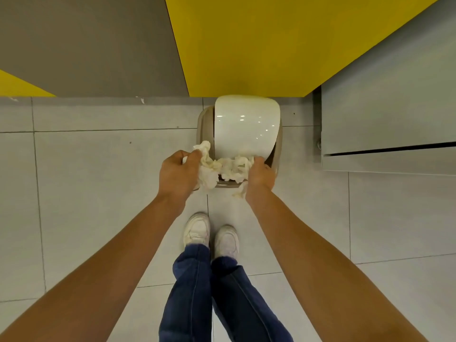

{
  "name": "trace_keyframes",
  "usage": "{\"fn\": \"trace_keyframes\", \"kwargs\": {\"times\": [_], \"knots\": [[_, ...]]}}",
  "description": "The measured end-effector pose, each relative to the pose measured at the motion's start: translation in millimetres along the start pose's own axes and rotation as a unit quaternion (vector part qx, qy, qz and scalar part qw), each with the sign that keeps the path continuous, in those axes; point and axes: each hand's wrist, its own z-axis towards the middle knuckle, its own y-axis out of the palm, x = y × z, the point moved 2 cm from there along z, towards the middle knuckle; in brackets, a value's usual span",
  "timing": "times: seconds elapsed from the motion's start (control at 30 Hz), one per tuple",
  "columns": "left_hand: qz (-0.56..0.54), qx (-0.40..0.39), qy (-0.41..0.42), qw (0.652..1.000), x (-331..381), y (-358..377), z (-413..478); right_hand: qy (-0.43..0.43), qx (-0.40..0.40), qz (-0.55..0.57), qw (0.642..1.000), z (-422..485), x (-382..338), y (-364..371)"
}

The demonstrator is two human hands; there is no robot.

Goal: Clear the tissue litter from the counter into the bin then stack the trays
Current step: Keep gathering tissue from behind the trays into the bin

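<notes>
A beige bin (277,154) stands on the floor against the yellow wall, its white lid (244,127) raised and tilted back. Crumpled white tissue litter (230,167) bunches over the bin's front opening. My left hand (177,172) grips a wad of the tissues at the bin's left front edge. On the right side of the opening my right hand (260,175) is closed on more tissue, with a piece hanging below the wrist. No trays or counter are in view.
White floor tiles (98,181) surround the bin. A grey cabinet (387,124) with a dark gap stands to the right. A yellow and grey wall (246,45) rises behind the bin. My white shoes (209,236) stand just in front of it.
</notes>
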Motion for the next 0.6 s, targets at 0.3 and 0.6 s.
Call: {"fn": "trace_keyframes", "kwargs": {"times": [0.3, 0.6], "knots": [[-0.014, -0.006, -0.009, 1.0, -11, 8, 10, 0.141, -0.097, 0.117, 0.978, 22, -8, 20], [0.011, -0.031, 0.002, 0.999, -19, 23, 4, 0.15, -0.106, 0.143, 0.972, 30, -2, 16]]}}
